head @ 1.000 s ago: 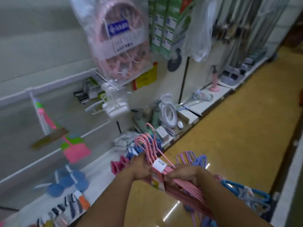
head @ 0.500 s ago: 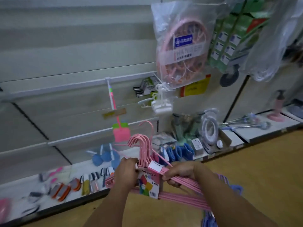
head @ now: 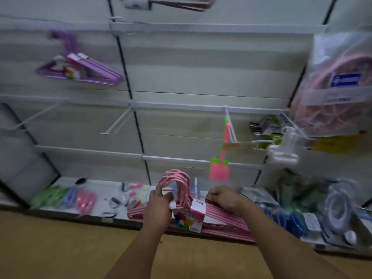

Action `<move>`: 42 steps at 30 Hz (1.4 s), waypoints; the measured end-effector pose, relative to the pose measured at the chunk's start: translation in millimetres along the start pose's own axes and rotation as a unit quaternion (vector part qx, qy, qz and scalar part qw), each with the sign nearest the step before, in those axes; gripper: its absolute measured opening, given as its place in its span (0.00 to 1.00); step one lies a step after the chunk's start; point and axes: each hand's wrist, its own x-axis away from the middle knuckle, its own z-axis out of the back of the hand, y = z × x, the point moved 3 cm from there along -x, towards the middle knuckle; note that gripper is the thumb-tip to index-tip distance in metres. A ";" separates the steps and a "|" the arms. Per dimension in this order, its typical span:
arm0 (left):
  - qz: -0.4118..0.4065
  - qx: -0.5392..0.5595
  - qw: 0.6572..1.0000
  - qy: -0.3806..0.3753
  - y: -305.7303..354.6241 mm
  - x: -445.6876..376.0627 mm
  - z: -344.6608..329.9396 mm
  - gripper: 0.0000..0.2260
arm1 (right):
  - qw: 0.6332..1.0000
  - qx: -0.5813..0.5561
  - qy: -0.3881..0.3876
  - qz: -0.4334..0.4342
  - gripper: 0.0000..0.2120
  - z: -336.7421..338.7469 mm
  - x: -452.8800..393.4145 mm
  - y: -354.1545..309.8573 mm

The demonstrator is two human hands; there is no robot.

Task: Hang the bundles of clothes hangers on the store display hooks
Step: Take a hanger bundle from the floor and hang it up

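Note:
I hold a bundle of pink clothes hangers [head: 219,219] low in front of the shelving, its hooks [head: 178,181] pointing up and a colourful paper label wrapped round the neck. My left hand [head: 160,210] grips the bundle just left of the hooks. My right hand [head: 223,198] holds its right shoulder. A purple hanger bundle [head: 80,70] hangs on a display hook at the upper left. Bare white display hooks [head: 117,122] stick out of the middle rail, with another bare hook [head: 35,117] farther left.
A pink and green fly swatter [head: 220,168] hangs right of centre. White clips [head: 283,147] and a bagged pink round drying hanger [head: 340,87] hang at the right. The bottom shelf [head: 100,208] holds small goods, with cables at the right. Tan floor lies below.
My view has swung left along the shelving, bringing the purple bundle and bare hooks into sight. The pink bundle stays in both hands, now facing the middle panel.

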 end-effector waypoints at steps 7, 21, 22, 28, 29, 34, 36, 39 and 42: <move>0.064 0.041 0.996 0.039 -108.1 4.7 36.6 0.19 | 0.990 0.131 -0.023 0.039 0.12 -83.5 -39.5 -109.1; 0.239 0.062 0.966 0.077 -301.9 46.3 89.5 0.13 | 0.951 0.268 -0.015 0.152 0.13 -259.3 -95.0 -261.3; 0.253 0.070 0.962 0.081 -315.7 45.8 91.4 0.13 | 0.951 0.267 -0.017 0.156 0.13 -270.1 -102.3 -271.8; 0.318 0.070 0.939 0.110 -391.8 21.6 115.7 0.17 | 0.957 0.223 -0.031 0.184 0.13 -321.9 -156.8 -334.5; 0.326 0.061 0.937 0.113 -404.2 14.0 122.7 0.18 | 0.959 0.208 -0.042 0.189 0.13 -329.5 -168.8 -346.7; 0.367 0.020 0.923 0.110 -466.1 -26.7 157.0 0.18 | 0.966 0.156 -0.103 0.178 0.17 -359.2 -229.2 -404.4; 0.375 0.015 0.920 0.110 -487.7 -42.0 165.8 0.20 | 0.966 0.142 -0.121 0.180 0.18 -368.6 -250.8 -425.4; 0.386 0.025 0.915 0.113 -519.0 -61.7 171.1 0.22 | 0.963 0.125 -0.156 0.181 0.16 -384.8 -279.0 -455.7; 0.394 0.040 0.911 0.114 -546.8 -74.2 174.7 0.22 | 0.964 0.105 -0.177 0.167 0.12 -401.2 -300.8 -476.4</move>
